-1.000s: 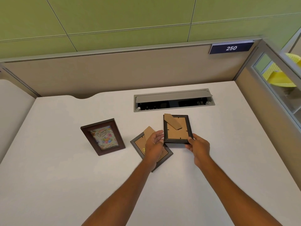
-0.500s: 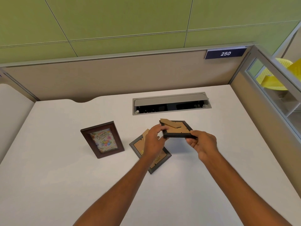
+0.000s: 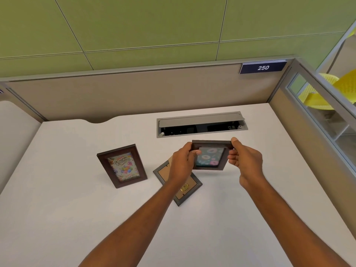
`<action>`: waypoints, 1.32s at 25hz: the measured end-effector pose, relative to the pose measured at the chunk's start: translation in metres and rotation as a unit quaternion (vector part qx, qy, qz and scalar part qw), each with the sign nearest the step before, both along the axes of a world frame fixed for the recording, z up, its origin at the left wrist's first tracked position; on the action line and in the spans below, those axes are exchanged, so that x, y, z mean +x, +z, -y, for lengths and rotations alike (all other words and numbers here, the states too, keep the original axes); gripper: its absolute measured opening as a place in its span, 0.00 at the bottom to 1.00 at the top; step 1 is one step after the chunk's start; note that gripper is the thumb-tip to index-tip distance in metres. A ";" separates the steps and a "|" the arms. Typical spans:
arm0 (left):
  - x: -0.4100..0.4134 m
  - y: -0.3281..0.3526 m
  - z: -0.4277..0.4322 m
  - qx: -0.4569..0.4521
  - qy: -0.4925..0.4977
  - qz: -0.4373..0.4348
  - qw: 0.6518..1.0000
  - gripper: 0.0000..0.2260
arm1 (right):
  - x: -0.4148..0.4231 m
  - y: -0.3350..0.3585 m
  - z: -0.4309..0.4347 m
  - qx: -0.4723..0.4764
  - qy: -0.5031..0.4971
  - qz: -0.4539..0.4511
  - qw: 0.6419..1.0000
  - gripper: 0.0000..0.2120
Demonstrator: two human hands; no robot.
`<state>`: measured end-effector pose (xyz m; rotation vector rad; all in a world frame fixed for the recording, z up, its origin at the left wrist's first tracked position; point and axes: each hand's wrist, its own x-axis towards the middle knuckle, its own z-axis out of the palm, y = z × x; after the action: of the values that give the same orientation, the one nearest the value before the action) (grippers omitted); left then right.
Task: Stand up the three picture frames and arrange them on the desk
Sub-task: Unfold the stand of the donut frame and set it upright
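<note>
A dark frame with a doughnut picture (image 3: 210,157) is held above the desk, its picture side turned toward me. My left hand (image 3: 183,162) grips its left edge and my right hand (image 3: 244,160) grips its right edge. A brown frame with a "Happy Birthday" picture (image 3: 122,165) stands upright on the white desk (image 3: 77,218) to the left. A third frame (image 3: 185,189) lies face down on the desk, its cardboard back up, partly hidden under my left wrist.
An open grey cable tray (image 3: 201,125) is set into the desk just behind the held frame. Beige partition walls (image 3: 134,95) close the desk at the back and right, with a "250" sign (image 3: 263,67) at the top right.
Both hands lifted the doughnut frame off the desk and turned it over, so its picture side faces me instead of its cardboard back. The other two frames stayed put.
</note>
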<state>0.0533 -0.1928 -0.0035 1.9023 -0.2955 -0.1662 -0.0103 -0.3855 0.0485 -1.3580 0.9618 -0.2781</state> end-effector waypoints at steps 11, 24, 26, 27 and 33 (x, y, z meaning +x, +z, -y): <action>0.002 0.006 -0.003 -0.028 -0.018 -0.115 0.993 0.13 | -0.005 -0.022 0.002 -0.019 0.185 -0.024 0.982 0.32; -0.004 0.002 0.004 -0.035 -0.061 -0.144 0.987 0.15 | -0.018 -0.048 0.022 0.019 0.182 -0.024 0.983 0.32; -0.006 0.000 0.009 -0.034 -0.070 -0.158 0.984 0.15 | -0.023 -0.054 0.026 0.039 0.177 -0.017 0.983 0.34; -0.007 -0.001 0.013 -0.029 -0.075 -0.163 0.983 0.14 | -0.025 -0.057 0.028 0.049 0.170 -0.010 0.984 0.34; -0.019 -0.016 0.029 -0.023 -0.077 -0.178 0.981 0.16 | -0.041 -0.079 0.039 0.081 0.127 0.009 0.989 0.29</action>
<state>0.0344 -0.2222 -0.0194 1.7652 -0.2006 -0.5921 -0.0509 -0.4249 -0.0305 -1.3099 0.7699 -0.0179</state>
